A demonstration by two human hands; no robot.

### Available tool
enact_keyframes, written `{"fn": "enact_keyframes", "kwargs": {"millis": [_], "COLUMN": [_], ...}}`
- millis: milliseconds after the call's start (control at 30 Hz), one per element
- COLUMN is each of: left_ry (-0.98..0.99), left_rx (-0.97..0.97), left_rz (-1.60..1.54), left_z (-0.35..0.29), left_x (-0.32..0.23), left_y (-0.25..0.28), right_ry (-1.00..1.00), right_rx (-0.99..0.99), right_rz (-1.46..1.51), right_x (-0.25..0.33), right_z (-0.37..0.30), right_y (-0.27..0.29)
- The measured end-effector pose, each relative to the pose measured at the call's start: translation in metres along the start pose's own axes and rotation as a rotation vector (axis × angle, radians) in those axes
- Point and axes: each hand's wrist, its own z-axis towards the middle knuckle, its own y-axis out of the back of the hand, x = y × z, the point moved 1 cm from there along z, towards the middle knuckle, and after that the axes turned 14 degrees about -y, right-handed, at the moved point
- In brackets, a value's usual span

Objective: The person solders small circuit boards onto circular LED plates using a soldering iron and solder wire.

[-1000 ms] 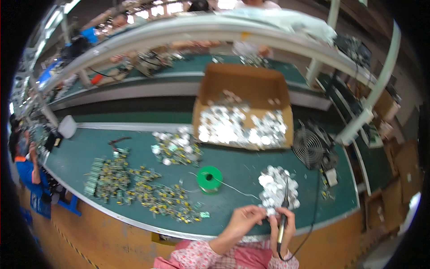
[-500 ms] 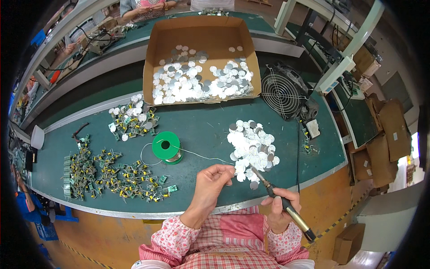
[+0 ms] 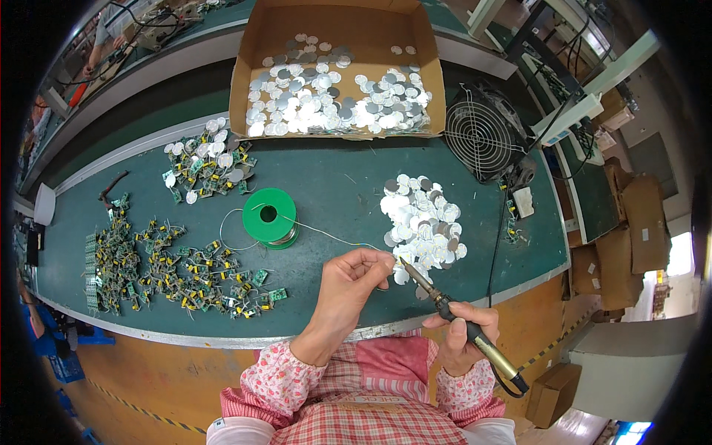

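My left hand (image 3: pixel 343 288) pinches a thin solder wire (image 3: pixel 330 236) between thumb and fingers at the near side of a heap of silvery round discs (image 3: pixel 421 219). The wire runs back to a green spool (image 3: pixel 269 206) standing on the table. In my right hand (image 3: pixel 466 332) is a soldering iron (image 3: pixel 426 285), held like a pen, its tip close to my left fingertips. Whether the tip touches the wire or a disc, I cannot tell. My left fingers hide anything small behind them.
A cardboard box (image 3: pixel 337 137) of discs stands at the back, beside a black fan (image 3: pixel 482 133). Small circuit boards (image 3: pixel 170 267) with yellow parts lie in heaps at the left; another heap (image 3: pixel 211 159) has discs among it. A cable (image 3: pixel 495 252) crosses the table at right.
The soldering iron's tip has come nearer to my left fingertips. My view has shifted, so the table and box sit higher in the picture. My left hand still pinches the wire.
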Motion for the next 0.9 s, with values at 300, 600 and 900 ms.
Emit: {"fn": "enact_keyframes", "kwargs": {"millis": [300, 600, 900], "left_ry": [0.014, 0.031, 0.035], "left_rx": [-0.031, -0.016, -0.012], "left_rz": [-0.038, -0.028, 0.001], "left_z": [0.000, -0.001, -0.004], "left_x": [-0.001, -0.001, -0.004], "left_y": [-0.002, 0.002, -0.006], "right_ry": [-0.008, -0.009, -0.160], "right_rx": [-0.004, 0.030, -0.203], "right_rz": [-0.012, -0.047, 0.012], "right_x": [0.003, -0.002, -0.002], "right_z": [0.005, 0.000, 0.003], "right_y": [-0.006, -0.004, -0.018]}}
